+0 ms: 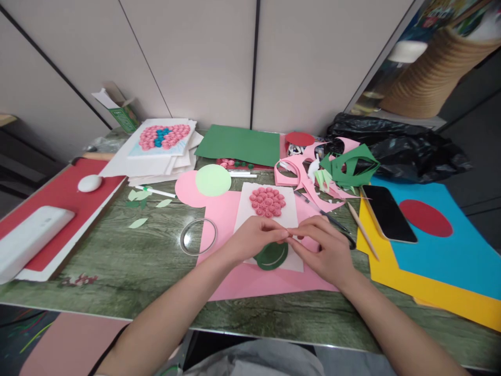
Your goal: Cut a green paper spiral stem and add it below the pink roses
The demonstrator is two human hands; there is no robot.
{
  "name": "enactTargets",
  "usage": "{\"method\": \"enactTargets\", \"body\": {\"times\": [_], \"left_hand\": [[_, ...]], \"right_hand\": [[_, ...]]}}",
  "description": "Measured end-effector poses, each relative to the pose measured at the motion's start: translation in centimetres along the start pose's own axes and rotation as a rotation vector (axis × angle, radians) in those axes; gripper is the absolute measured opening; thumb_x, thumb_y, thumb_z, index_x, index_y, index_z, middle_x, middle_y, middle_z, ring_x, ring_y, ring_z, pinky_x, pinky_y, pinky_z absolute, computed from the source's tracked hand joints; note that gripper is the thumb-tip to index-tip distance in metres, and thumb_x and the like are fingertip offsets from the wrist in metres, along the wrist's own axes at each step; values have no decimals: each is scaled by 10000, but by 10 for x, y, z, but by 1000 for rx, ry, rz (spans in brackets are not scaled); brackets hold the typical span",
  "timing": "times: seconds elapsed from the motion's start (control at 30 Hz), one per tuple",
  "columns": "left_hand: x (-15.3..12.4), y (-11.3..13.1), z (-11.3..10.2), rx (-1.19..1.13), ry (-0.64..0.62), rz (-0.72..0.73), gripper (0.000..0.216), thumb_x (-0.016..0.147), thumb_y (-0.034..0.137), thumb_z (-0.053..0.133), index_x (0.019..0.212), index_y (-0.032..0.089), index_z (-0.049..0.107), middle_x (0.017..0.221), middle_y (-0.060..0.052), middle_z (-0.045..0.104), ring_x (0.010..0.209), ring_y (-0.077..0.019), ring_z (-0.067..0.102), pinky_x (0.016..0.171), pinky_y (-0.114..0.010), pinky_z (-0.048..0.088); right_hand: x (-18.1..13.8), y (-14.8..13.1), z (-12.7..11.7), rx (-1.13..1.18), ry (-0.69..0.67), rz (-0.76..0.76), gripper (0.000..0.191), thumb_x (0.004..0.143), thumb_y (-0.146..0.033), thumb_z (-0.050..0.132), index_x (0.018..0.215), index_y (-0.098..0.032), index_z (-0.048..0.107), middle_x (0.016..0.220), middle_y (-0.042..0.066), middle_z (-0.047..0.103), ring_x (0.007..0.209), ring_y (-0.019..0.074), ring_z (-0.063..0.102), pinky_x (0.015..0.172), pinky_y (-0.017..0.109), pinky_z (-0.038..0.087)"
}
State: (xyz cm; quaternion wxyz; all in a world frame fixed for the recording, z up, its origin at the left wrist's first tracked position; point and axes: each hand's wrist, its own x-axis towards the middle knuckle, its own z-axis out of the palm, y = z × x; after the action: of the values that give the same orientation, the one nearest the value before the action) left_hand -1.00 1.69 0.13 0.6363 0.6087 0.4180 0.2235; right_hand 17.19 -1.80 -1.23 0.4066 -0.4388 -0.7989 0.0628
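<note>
My left hand [256,237] and my right hand [325,249] meet fingertip to fingertip above a white card [245,209]. Both are closed in a pinch; whatever sits between the fingertips is too small to make out. Just beyond them on the card lies a cluster of pink rolled-paper flowers [267,201]. Below the fingers is a dark green rounded paper piece [272,256], partly covered by my left hand. The card rests on a pink paper sheet [230,284]. Left of it lies a silver ring-shaped object [198,236].
Pink and green paper scraps [297,172] lie behind my right hand. A pencil-like stick [362,230], a phone [389,214] and blue paper [442,261] are at right. Pale leaf cutouts [138,223], a white glue-stick-like device [35,237] and a flower-covered card [164,138] are at left.
</note>
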Motion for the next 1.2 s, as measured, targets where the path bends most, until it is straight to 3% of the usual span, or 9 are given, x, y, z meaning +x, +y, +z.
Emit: {"method": "enactTargets", "body": {"times": [0.43,0.73,0.9,1.0,1.2], "left_hand": [[1,0,1,-142,-6,-37,279,716,301,655,925,128,722,858,-75,707,783,-164,602,739,-279,454],[4,-7,8,-85,140,18,263,650,366,715,783,140,725,779,-65,706,721,-167,609,667,-274,465],[5,-8,8,-171,144,-4,280,589,376,763,720,135,710,733,-54,690,665,-139,585,636,-259,454],[4,-5,7,-193,141,10,259,616,365,750,723,134,704,709,-40,671,651,-121,561,624,-242,435],[3,-1,6,-109,140,45,205,712,330,673,775,137,704,716,-26,642,650,-109,533,627,-235,415]], "right_hand": [[-2,11,-1,-129,4,-112,139,777,-162,629,888,-241,655,751,31,633,690,167,578,678,346,419],[-6,14,1,-184,-5,-158,177,777,-147,617,895,-276,641,739,11,654,660,160,600,749,375,404],[-5,10,0,-154,28,-181,217,763,-112,627,914,-266,619,740,15,653,670,166,598,716,367,420],[-3,4,-2,-79,31,-88,206,761,-120,640,920,-249,623,755,25,625,694,169,581,695,351,438],[1,1,-5,163,-55,247,120,798,-181,610,897,-244,638,772,13,584,711,165,586,659,313,460]]}}
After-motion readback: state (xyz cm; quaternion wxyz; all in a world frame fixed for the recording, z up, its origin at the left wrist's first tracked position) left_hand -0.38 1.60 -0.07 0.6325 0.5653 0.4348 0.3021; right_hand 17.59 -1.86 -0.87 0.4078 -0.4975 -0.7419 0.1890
